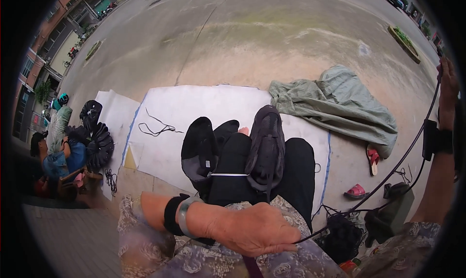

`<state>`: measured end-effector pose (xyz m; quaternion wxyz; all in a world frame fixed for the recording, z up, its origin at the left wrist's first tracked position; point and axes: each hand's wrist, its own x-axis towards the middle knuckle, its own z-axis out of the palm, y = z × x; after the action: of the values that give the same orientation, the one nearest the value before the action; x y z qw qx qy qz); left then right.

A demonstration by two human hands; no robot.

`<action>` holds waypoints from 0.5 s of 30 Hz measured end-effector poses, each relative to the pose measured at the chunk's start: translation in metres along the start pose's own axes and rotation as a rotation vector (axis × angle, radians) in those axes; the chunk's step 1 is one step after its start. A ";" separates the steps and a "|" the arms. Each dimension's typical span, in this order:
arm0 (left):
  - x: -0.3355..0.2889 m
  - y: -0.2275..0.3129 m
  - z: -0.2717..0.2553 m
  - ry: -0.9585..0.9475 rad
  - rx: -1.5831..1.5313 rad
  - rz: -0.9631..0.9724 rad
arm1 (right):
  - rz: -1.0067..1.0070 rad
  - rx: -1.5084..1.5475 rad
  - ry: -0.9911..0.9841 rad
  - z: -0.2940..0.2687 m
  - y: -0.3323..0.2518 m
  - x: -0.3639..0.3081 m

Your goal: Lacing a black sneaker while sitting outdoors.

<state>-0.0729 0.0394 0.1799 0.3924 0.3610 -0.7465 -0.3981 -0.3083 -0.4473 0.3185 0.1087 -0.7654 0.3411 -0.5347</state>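
Observation:
My left hand [262, 229] crosses low over my lap, thumb and fingers pinched on one end of a black shoelace [383, 181]. From there the lace stretches up to the right, toward my right hand [449, 79], raised at the far right edge with its fingers closed around it. A second strand hangs below that hand. On my lap rest a dark grey shoe [266, 147] and, to its left, a black shoe [198, 151] with a small label. A white strip [230, 174] runs between the two shoes.
A white sheet [174, 108] with a loose black lace [158, 130] lies ahead. Beyond its right side is a grey-green cloth [335, 103], near red slippers [373, 156]. Tangled black laces [342, 236] lie by my right side. At left sits another person [60, 159] beside several black shoes [99, 144].

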 end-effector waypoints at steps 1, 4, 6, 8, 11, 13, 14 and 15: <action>0.005 -0.001 0.003 0.011 0.030 -0.045 | 0.086 0.126 -0.148 0.050 0.028 -0.020; 0.003 -0.013 0.013 -0.074 -0.048 0.022 | 0.364 0.372 -0.276 0.081 -0.015 -0.090; 0.002 -0.018 0.021 -0.097 -0.054 0.060 | 0.543 0.444 -0.328 0.098 -0.028 -0.145; -0.007 -0.018 0.025 -0.055 -0.026 0.012 | 0.667 0.581 -0.643 0.156 -0.043 -0.223; -0.004 -0.022 0.019 -0.062 -0.020 0.027 | 0.593 0.494 -1.194 0.160 -0.094 -0.336; -0.004 -0.025 0.021 -0.057 -0.022 0.034 | -0.177 0.447 -1.009 0.167 -0.125 -0.397; -0.006 -0.026 0.021 -0.056 -0.024 0.031 | -0.254 0.398 -1.058 0.166 -0.144 -0.409; -0.006 -0.027 0.022 -0.035 -0.018 0.029 | -0.420 0.323 -1.056 0.168 -0.159 -0.412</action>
<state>-0.0828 0.0399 0.1460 0.3884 0.3394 -0.7548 -0.4052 -0.1740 -0.0998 0.0282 0.2708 -0.9529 -0.0040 -0.1368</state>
